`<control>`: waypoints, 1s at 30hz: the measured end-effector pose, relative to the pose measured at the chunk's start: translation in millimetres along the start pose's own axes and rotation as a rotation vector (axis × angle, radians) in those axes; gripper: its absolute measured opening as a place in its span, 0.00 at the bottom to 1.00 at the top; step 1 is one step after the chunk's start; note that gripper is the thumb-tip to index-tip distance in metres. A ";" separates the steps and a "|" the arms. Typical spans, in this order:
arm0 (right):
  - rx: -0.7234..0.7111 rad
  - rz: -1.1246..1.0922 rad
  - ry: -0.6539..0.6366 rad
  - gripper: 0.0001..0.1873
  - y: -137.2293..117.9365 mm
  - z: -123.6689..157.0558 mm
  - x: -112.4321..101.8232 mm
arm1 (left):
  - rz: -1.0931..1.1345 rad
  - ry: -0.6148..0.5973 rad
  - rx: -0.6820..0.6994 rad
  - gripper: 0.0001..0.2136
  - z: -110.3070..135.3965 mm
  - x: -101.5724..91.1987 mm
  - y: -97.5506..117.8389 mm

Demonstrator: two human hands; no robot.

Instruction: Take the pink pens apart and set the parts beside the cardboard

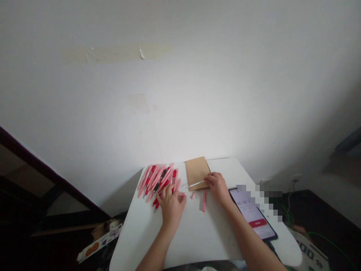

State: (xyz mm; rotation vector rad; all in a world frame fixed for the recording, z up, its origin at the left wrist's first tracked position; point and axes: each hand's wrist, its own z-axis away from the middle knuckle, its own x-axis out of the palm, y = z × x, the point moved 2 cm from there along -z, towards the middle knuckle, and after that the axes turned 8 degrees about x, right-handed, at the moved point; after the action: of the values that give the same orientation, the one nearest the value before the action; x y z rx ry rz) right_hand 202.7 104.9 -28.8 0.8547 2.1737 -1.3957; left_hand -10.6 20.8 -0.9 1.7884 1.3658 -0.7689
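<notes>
Refill (195,184) juts from the pinching right hand (216,184).

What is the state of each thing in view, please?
Left hand: pinching a small pink piece
Right hand: holding a thin white stick
Pens: loosely heaped
Pink barrel: lying loose
Pink cone: lying loose
Phone: screen lit, timer showing
Brown notebook: flat, apparently closed
Wall tape: partly peeling

Indoors, home or office unclear: a small white desk (203,241) beneath the fingers (215,176), a tape-marked wall (180,98) beyond them.
</notes>
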 end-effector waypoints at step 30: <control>0.003 -0.010 0.023 0.12 -0.3 -0.1 -0.1 | -0.082 0.036 -0.028 0.05 -4.5 2.2 -0.9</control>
State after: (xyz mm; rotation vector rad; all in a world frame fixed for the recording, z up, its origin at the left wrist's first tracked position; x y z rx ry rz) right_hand 202.6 104.8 -28.5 0.8655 2.1964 -1.4005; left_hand -10.8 25.9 -0.4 1.7410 1.4741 -0.7605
